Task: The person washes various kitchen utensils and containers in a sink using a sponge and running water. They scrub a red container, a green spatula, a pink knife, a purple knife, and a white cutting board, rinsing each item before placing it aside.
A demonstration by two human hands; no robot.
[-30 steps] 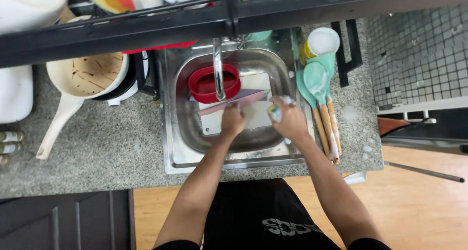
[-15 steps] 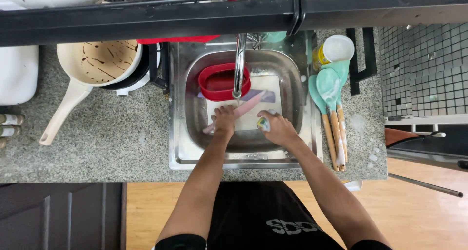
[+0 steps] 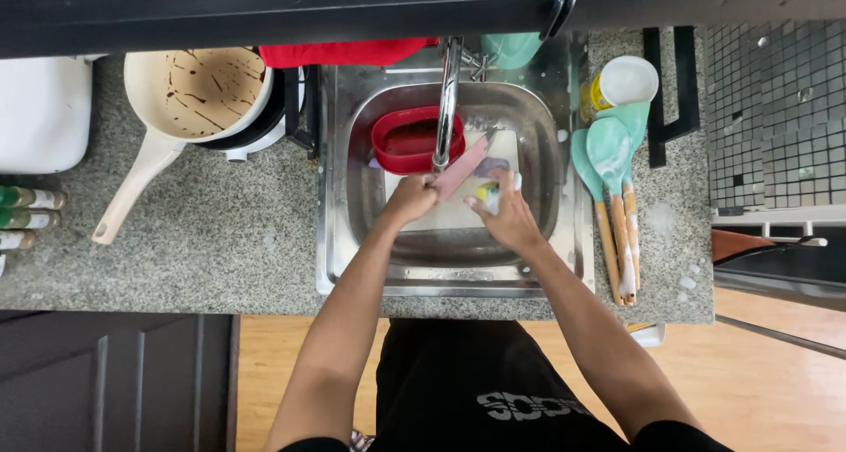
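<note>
I stand at a steel sink [image 3: 335, 196] and both hands are over its basin. My left hand [image 3: 411, 196] grips the handle end of a pink knife [image 3: 462, 168], whose blade slants up to the right under the tap [image 3: 448, 91]. My right hand [image 3: 504, 216] holds a yellow sponge [image 3: 487, 193] against the blade. A white board [image 3: 458, 214] lies flat in the basin beneath them. A red container [image 3: 407, 140] sits at the back of the basin.
Two teal spatulas with wooden handles [image 3: 612, 188] and a white cup [image 3: 626, 82] lie on the counter right of the sink. A dirty cream saucepan [image 3: 189, 95] stands at the left. A dark shelf edge [image 3: 352, 11] crosses the top.
The view has shifted a little. My right hand with the sponge has slid leftward along the pink blade, closer to my left hand.
</note>
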